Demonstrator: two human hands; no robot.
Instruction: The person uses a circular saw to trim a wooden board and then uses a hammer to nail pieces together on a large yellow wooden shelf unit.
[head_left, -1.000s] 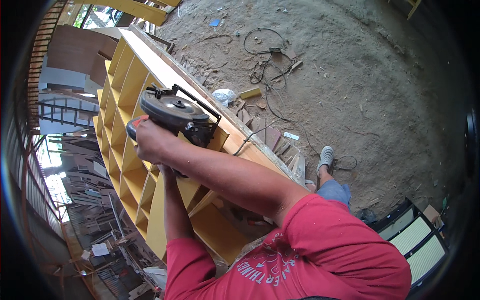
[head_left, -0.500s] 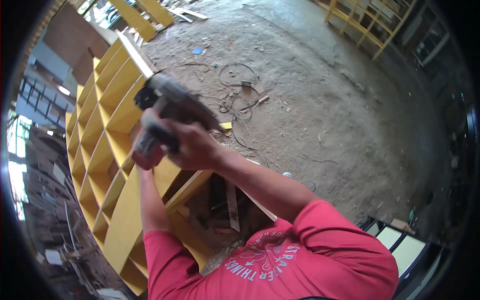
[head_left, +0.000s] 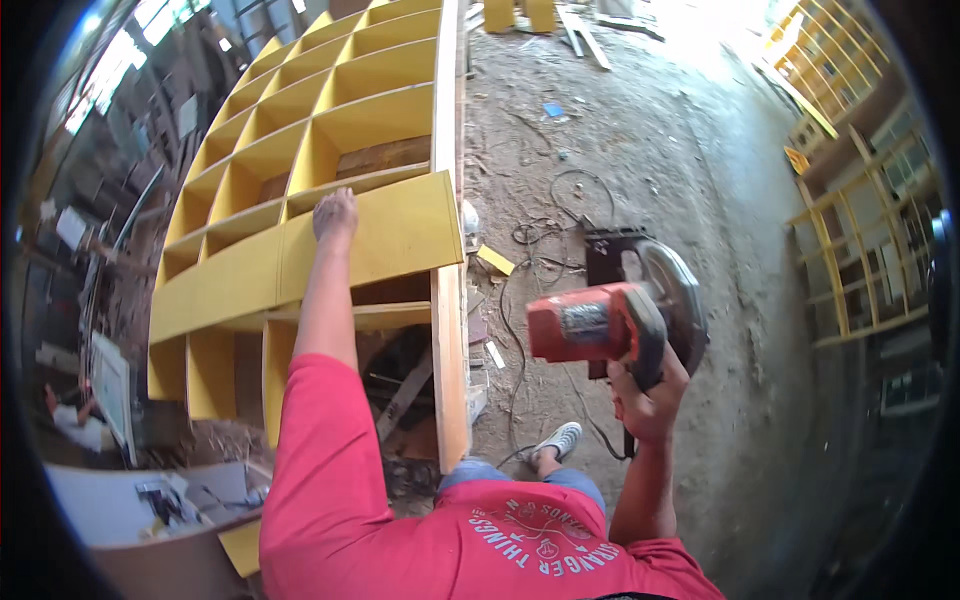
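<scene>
— Yellow board under one palm, red metal in the other fist. What have you got hold of exactly?

— My right hand [head_left: 650, 400] is clamped around the handle of a circular saw [head_left: 620, 315], held up in the air on the right, off the shelving and over the dirt floor [head_left: 640, 130]. Its red motor housing points left, the round blade guard sits to the right of it.

— And the other hand?

— My left hand [head_left: 335, 215] lies flat, fingers together, on a yellow panel [head_left: 400, 230] that runs across the big yellow shelf unit [head_left: 300, 110]. It grips nothing; it presses on the top of the board near its far edge.

— How far is the saw from that panel?

— Well apart. The unit's long bare wooden side [head_left: 448, 330] stands between them, running from near to far.

— Anything on the ground below the saw?

— A black cable [head_left: 560, 195] loops over the dirt, a small yellow offcut [head_left: 495, 260] lies just beside the unit's side, and my white shoe [head_left: 558, 440] shows near me, below the saw.

— Farther right?

— Yellow frames [head_left: 850, 250] stand at the right edge.
</scene>
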